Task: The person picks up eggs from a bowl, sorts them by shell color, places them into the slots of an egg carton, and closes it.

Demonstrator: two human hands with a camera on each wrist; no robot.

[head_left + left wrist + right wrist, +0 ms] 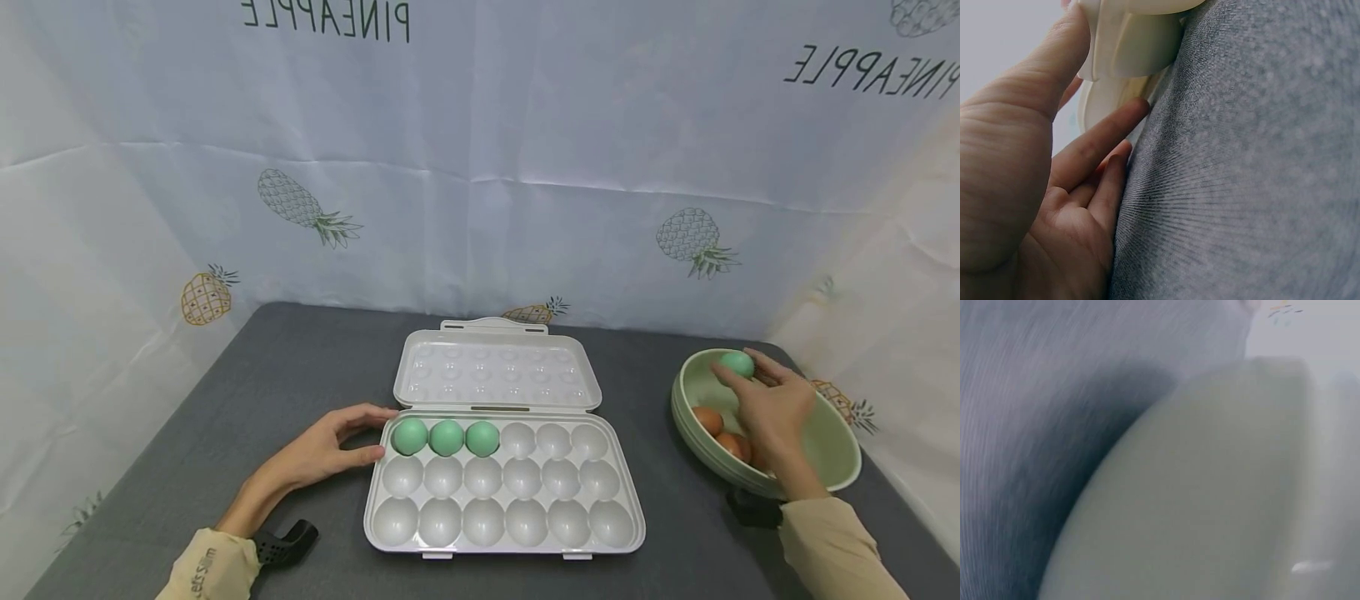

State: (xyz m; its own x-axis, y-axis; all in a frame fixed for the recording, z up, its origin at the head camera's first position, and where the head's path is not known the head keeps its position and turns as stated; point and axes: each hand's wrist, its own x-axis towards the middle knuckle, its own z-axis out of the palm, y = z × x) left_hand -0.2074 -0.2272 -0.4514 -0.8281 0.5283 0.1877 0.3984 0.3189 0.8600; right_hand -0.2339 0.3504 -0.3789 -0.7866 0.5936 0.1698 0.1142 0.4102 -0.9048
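A white plastic egg tray (504,546) lies with its lid (497,367) folded back. Three green eggs (447,437) sit in the left half of its far row. At the tray's far left edge, my left hand (330,446) touches the side with thumb and fingertips; the left wrist view shows its fingers fairly straight against the tray wall (1147,44). To the right, my right hand (776,408) pinches a green egg (738,363) over a pale green bowl (840,446). Brown eggs (708,421) lie inside, partly hidden by that hand. Only the bowl's outer wall (1191,487) fills the right wrist view.
The bowl appears to be stacked in another and stands at the right edge of the dark grey tabletop (322,367). A pale curtain (480,108) with pineapple prints hangs behind the table and along its sides.
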